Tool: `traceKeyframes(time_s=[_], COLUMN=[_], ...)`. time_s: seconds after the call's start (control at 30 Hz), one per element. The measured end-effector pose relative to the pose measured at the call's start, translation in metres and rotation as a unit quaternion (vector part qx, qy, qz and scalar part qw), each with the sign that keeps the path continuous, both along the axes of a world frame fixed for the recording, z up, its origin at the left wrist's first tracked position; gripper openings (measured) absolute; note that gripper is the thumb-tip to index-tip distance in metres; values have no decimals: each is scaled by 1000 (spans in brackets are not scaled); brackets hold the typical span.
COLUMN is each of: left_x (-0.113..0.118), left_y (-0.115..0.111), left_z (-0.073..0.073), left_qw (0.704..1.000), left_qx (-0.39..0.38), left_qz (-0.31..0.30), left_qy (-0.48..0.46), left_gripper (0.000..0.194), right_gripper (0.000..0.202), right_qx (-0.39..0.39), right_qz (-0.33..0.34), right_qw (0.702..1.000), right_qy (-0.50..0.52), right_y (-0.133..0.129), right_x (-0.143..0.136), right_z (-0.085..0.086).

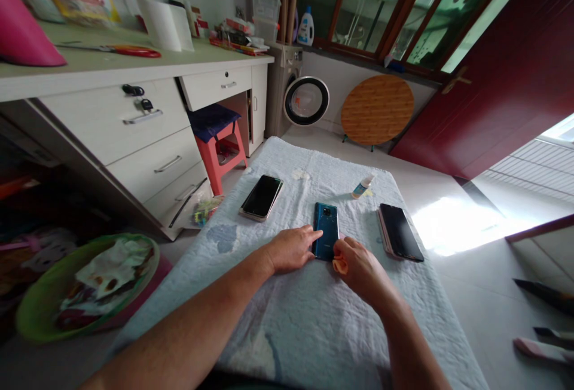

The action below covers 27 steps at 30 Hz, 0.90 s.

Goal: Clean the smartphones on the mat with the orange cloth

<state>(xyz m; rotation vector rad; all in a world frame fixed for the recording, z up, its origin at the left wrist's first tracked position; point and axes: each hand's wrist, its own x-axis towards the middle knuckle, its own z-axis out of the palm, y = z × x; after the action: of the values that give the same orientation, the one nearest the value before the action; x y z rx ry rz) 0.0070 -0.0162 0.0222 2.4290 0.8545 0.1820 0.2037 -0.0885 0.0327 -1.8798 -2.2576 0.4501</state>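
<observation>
Lower middle, worktop point(287, 318): covered in a pale blue patterned cloth, running from the bottom edge up to mid-frame.
Left hand point(292, 249): comes in from lower left, fingers loosely out, not wrapped round anything. Index fingertip's on the phone's back, thumb down by its lower left edge.
Right hand point(364, 270): from lower right, fingers pinched closed on a scrunched orange cloth point(341, 266), right up against the phone's right edge near the bottom.
Blue phone point(327, 228): just right of frame centre, back up, camera end at the top. Long axis runs pretty much up-down, straight between the hands. Both are on it, so neither's really nearer; left gets the back, right gets the edge.
Other phones: black-screened one point(262, 196) off to the left, another dark one point(400, 231) to the right, both face up.
Spray bottle point(363, 186): small, above and right of the blue one.
Far back: washing machine point(281, 70), top centre, round door swung open.
</observation>
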Motion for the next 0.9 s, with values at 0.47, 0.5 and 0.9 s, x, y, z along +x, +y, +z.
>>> traceKeyframes(time_s=[0.47, 0.5, 0.9], left_x=[0, 0, -1], left_y=[-1, -1, -2], left_z=[1, -1, 2], left_qw=[1000, 1000, 999], left_qx=[-18, -20, -23], left_qz=[10, 11, 13], left_qy=[-9, -15, -17], left_gripper=[52, 50, 50], right_gripper=[10, 12, 17], right_qx=[50, 53, 85], right_qz=[35, 43, 20], right_qw=[996, 995, 986], right_qy=[61, 70, 140], right_y=[9, 10, 20], right_x=[-25, -27, -17], right_z=[-8, -8, -12])
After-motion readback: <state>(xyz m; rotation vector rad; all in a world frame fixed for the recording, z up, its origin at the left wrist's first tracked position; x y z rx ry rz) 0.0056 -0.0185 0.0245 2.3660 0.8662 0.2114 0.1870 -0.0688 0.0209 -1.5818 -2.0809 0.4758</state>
